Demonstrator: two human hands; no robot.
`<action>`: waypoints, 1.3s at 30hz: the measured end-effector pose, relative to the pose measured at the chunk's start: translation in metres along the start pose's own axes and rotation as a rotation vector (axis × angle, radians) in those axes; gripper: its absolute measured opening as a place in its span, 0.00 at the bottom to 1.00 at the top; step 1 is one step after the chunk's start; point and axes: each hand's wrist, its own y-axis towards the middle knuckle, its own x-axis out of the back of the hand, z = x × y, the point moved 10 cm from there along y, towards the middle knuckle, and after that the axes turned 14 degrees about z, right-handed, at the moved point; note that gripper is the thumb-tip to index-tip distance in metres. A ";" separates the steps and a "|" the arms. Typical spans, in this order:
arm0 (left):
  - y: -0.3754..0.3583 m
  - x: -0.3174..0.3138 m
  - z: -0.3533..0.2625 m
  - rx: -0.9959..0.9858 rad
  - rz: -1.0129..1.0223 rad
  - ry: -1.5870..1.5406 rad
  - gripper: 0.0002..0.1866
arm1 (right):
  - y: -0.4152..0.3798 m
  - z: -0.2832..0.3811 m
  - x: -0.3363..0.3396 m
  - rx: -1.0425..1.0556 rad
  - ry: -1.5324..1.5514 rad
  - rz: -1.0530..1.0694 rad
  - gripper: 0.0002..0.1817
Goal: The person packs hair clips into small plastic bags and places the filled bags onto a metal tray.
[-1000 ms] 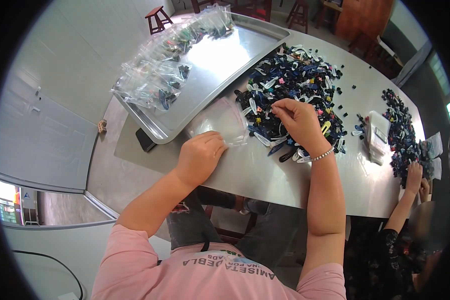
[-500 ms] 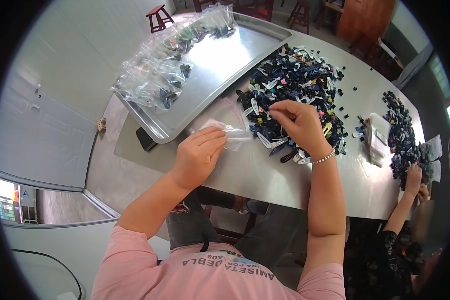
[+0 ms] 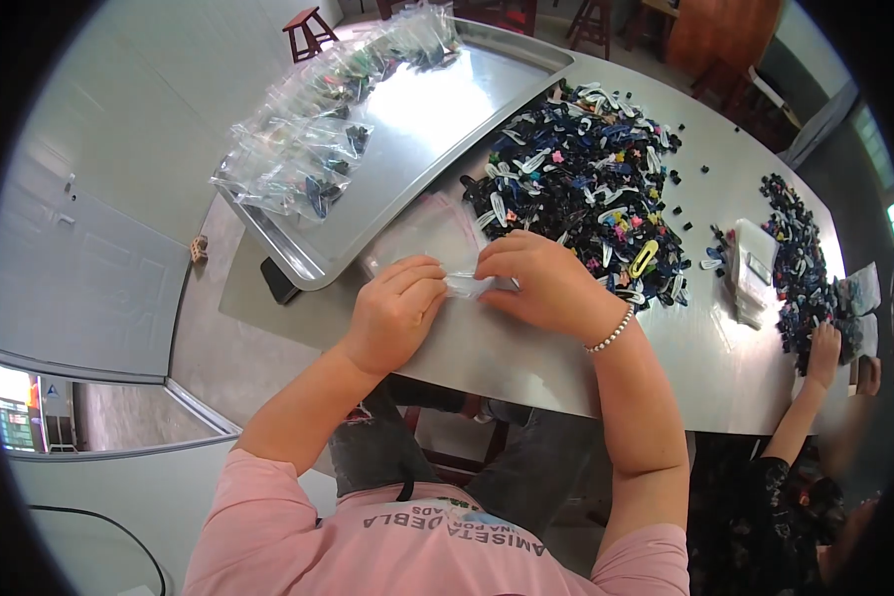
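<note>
A clear plastic bag [image 3: 462,284] lies between my two hands near the front of the metal table. My left hand [image 3: 397,306] is closed on the bag's left side. From the right, my right hand [image 3: 541,283] reaches the bag's other side, fingers bent, with a small silvery piece showing by the fingertips; what it pinches is too small to tell apart. More flat clear bags [image 3: 429,230] lie just behind. A heap of dark, white and coloured hair clips [image 3: 576,179] spreads behind my right hand, with a yellow clip [image 3: 644,259] near its front edge.
A metal tray [image 3: 368,248] at the back left bears filled clear bags [image 3: 308,159]. A dark phone-like object [image 3: 278,281] sits under its corner. At right are stacked bags [image 3: 753,268], another clip pile [image 3: 800,258] and a co-worker's hand [image 3: 823,355].
My right hand has moved left and down from the clip heap to the plastic bag. My left hand stays on the bag, and the co-worker's hand has shifted slightly.
</note>
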 end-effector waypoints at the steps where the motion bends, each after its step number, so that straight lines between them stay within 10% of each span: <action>1: 0.001 0.001 -0.001 -0.006 -0.008 0.003 0.07 | 0.001 -0.001 -0.004 0.003 -0.045 0.018 0.08; 18: 0.002 -0.003 -0.005 -0.067 0.071 0.052 0.10 | 0.003 -0.008 -0.016 -0.057 -0.106 0.111 0.13; 27: 0.024 0.014 -0.031 -0.160 -0.090 0.134 0.08 | -0.005 -0.033 -0.005 -0.148 0.922 -0.076 0.17; 39: 0.095 0.006 -0.051 -0.158 -0.091 -0.031 0.23 | -0.057 -0.059 0.081 -0.432 0.173 -0.554 0.06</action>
